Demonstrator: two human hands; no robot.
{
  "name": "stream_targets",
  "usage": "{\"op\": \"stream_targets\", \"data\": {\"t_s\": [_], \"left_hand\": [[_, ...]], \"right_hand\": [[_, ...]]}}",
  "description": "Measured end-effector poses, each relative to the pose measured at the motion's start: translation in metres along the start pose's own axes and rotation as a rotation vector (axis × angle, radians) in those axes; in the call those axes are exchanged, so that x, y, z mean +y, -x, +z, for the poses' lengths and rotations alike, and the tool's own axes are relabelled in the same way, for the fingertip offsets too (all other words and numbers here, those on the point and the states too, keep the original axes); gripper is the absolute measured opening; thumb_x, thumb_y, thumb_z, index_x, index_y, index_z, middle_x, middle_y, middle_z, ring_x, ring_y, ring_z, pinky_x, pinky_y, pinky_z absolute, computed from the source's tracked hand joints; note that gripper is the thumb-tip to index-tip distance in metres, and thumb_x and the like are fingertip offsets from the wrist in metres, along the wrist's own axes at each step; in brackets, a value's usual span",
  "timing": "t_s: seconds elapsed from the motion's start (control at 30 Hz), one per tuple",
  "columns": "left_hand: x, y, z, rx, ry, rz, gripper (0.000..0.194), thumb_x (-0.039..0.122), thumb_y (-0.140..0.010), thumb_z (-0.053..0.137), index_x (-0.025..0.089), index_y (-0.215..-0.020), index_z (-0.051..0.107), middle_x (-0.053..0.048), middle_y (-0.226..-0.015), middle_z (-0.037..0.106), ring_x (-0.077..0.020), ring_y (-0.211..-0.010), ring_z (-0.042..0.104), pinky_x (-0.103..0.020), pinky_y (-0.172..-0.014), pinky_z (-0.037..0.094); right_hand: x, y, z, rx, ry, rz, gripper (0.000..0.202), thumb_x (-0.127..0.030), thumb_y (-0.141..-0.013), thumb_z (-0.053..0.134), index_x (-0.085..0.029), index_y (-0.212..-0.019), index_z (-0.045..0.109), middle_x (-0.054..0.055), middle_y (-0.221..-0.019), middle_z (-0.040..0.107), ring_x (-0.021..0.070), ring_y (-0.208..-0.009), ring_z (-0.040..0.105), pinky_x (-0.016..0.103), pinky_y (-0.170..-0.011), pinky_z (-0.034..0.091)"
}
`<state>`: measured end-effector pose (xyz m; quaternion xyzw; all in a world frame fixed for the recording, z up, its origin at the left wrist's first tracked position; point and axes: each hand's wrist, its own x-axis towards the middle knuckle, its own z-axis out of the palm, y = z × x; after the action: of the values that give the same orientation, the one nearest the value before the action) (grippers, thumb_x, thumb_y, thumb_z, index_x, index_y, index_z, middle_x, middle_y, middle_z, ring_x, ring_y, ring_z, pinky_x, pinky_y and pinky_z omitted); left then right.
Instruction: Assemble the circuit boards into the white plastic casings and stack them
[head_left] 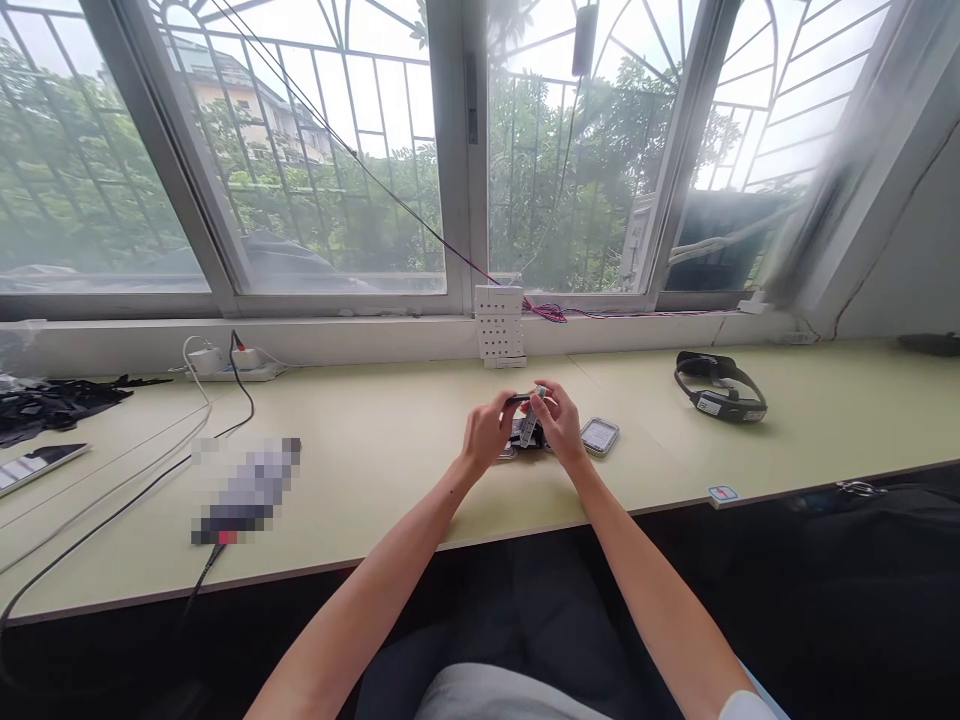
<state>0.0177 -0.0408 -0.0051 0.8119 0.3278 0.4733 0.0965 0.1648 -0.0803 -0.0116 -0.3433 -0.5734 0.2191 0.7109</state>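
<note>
Over the table my left hand is closed, its fingers pinching a small dark thin piece whose kind I cannot make out. Beside it my right hand grips a narrow grey strip with printed marks, held tilted between the two hands. Below the fingers lies a small dark object, mostly hidden by the hands and the strip. A rounded grey case with a pale labelled face rests on the table just right of my right hand.
A black headband device sits at the right. A white perforated block stands against the sill. At the left are a blurred-out device on a cable, a phone, black straps and chargers. The table's front edge is near.
</note>
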Motion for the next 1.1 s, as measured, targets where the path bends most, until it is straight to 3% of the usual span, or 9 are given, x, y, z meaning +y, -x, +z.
{"op": "stream_targets", "data": {"t_s": [0.2, 0.3, 0.5, 0.73, 0.87, 0.97, 1.1], "left_hand": [[0.002, -0.001, 0.002, 0.078, 0.025, 0.046, 0.019, 0.029, -0.097, 0.05, 0.023, -0.108, 0.065, -0.001, -0.088, 0.077, -0.0138, -0.069, 0.07, -0.024, -0.069, 0.054], [0.0, -0.004, -0.002, 0.167, 0.02, 0.012, 0.017, 0.03, -0.097, 0.051, 0.023, -0.104, 0.066, -0.001, -0.085, 0.076, -0.0145, -0.069, 0.071, -0.025, -0.069, 0.055], [-0.011, -0.009, -0.013, 0.338, 0.043, -0.074, 0.014, 0.028, -0.094, 0.055, 0.021, -0.103, 0.064, -0.007, -0.098, 0.077, -0.0199, -0.093, 0.074, -0.027, -0.07, 0.059], [-0.016, -0.011, -0.014, 0.325, -0.034, -0.316, 0.03, 0.012, -0.08, 0.052, 0.018, -0.104, 0.069, -0.009, -0.095, 0.077, -0.0229, -0.085, 0.073, -0.034, -0.079, 0.057], [-0.022, -0.014, -0.025, 0.311, 0.014, -0.51, 0.028, 0.018, -0.076, 0.054, 0.017, -0.098, 0.072, -0.011, -0.089, 0.077, -0.0271, -0.09, 0.072, -0.039, -0.086, 0.053], [-0.034, -0.016, -0.029, 0.32, 0.1, -0.633, 0.022, 0.031, -0.078, 0.056, 0.019, -0.088, 0.072, -0.011, -0.085, 0.076, -0.0286, -0.091, 0.071, -0.04, -0.081, 0.054], [-0.055, -0.016, -0.03, 0.339, 0.037, -0.641, 0.022, 0.035, -0.081, 0.052, 0.02, -0.078, 0.068, -0.012, -0.079, 0.074, -0.0266, -0.085, 0.071, -0.039, -0.078, 0.054]], "right_hand": [[0.004, 0.0, 0.003, 0.045, 0.014, -0.06, 0.039, -0.05, -0.089, 0.063, -0.023, -0.117, 0.057, 0.005, -0.098, 0.066, 0.0189, -0.08, 0.072, 0.035, -0.075, 0.06], [0.003, 0.0, 0.0, 0.131, 0.053, -0.083, 0.038, -0.052, -0.092, 0.057, -0.022, -0.115, 0.056, 0.005, -0.094, 0.065, 0.0182, -0.076, 0.072, 0.033, -0.071, 0.059], [0.0, 0.001, -0.002, 0.233, 0.18, -0.166, 0.033, -0.048, -0.097, 0.051, -0.021, -0.115, 0.053, 0.004, -0.087, 0.065, 0.0179, -0.077, 0.071, 0.031, -0.068, 0.057], [0.007, 0.002, 0.001, 0.193, 0.276, -0.124, 0.033, -0.049, -0.097, 0.049, -0.021, -0.116, 0.054, 0.005, -0.093, 0.064, 0.0158, -0.073, 0.068, 0.028, -0.063, 0.055], [0.006, 0.002, 0.001, 0.177, 0.291, -0.118, 0.035, -0.05, -0.097, 0.047, -0.021, -0.116, 0.053, 0.006, -0.095, 0.064, 0.0151, -0.072, 0.067, 0.028, -0.064, 0.054], [0.003, 0.002, 0.002, 0.195, 0.293, -0.114, 0.036, -0.05, -0.099, 0.041, -0.021, -0.117, 0.051, 0.004, -0.088, 0.065, 0.0153, -0.071, 0.067, 0.029, -0.067, 0.054], [0.0, 0.002, 0.001, 0.277, 0.325, -0.109, 0.035, -0.048, -0.1, 0.035, -0.021, -0.117, 0.05, 0.003, -0.082, 0.067, 0.0171, -0.074, 0.068, 0.031, -0.072, 0.053]]}}
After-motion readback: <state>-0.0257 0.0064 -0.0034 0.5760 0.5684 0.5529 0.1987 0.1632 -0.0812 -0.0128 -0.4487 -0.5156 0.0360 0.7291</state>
